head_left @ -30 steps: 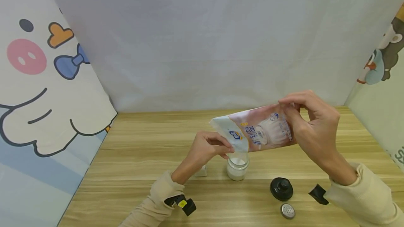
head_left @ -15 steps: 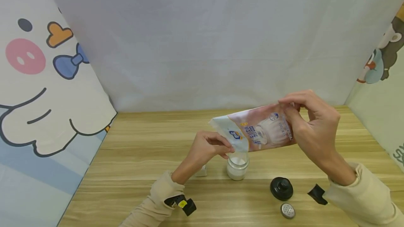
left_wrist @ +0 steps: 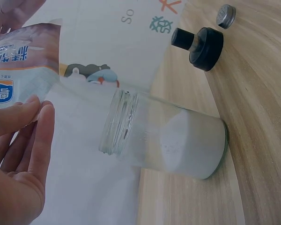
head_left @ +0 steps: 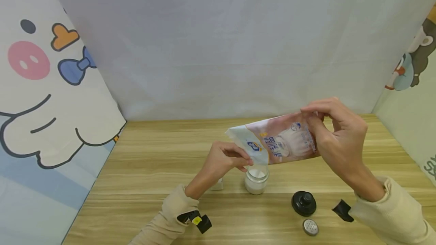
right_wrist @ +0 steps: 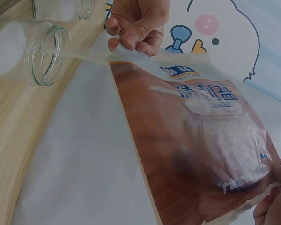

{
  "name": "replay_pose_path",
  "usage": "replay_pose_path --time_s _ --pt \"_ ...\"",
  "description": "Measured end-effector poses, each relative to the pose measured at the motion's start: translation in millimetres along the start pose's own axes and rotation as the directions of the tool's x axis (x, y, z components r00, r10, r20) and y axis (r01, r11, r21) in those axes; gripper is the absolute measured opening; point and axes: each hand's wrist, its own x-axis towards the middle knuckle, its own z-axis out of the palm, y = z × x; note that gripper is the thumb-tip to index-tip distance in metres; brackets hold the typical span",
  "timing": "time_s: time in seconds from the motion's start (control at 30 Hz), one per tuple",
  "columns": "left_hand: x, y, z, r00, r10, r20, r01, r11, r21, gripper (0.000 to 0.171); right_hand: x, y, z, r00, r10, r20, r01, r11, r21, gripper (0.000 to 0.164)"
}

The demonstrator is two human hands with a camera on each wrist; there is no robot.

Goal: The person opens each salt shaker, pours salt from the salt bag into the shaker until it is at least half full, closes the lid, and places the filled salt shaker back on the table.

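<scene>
A bag of salt (head_left: pixel 286 139) is tilted above a glass jar (head_left: pixel 256 186). My left hand (head_left: pixel 223 160) pinches the bag close to its lower corner. The other end is gripped by my right hand (head_left: pixel 340 135), which sits higher. From the corner a thin stream of salt (right_wrist: pixel 84 57) falls into the jar's mouth, seen in the right wrist view. White salt (left_wrist: pixel 192 145) lies in the jar, its surface sloped, in the left wrist view. The jar stands upright on the table, apart from the bag.
A black lid with a knob (head_left: pixel 304 203) lies right of the jar, and a perforated metal shaker cap (head_left: pixel 310 227) is nearer me. A second glass jar (right_wrist: pixel 56 8) stands mostly behind my left wrist. The wooden table (head_left: pixel 153 169) meets a pale curtain (head_left: pixel 221 67) at the back.
Both hands and the bag stay almost in the same place. Any rise of the salt in the jar is too small to tell.
</scene>
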Motion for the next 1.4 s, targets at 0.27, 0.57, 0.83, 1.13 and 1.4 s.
replay_pose_path --time_s 0.27,0.57,0.83,1.13,1.4 --pt "-0.7 -0.1 0.7 1.000 -0.001 -0.002 0.001 1.000 -0.005 0.011 0.8 -0.3 0.0 1.000 -0.004 0.003 0.004 1.000 0.003 0.013" --pt "0.2 1.1 1.5 1.000 -0.011 -0.014 0.011 1.000 -0.015 0.007 1.1 0.7 -0.7 1.000 -0.006 0.005 0.006 1.000 0.012 0.007" --pt "1.2 2.5 1.6 1.000 -0.012 -0.014 0.012 1.000 -0.004 0.011 3.1 1.1 -1.2 1.000 -0.007 -0.002 0.007 1.000 0.009 0.010" --pt "1.8 1.8 1.6 1.000 -0.004 -0.024 0.003 1.000 -0.004 0.011 5.3 2.6 0.1 1.000 -0.008 0.005 0.008 1.000 0.010 0.011" --pt "2.3 1.0 1.7 1.000 0.011 -0.020 -0.011 1.000 -0.002 0.010 5.2 4.7 -0.4 1.000 -0.008 0.000 0.008 1.000 0.013 0.010"
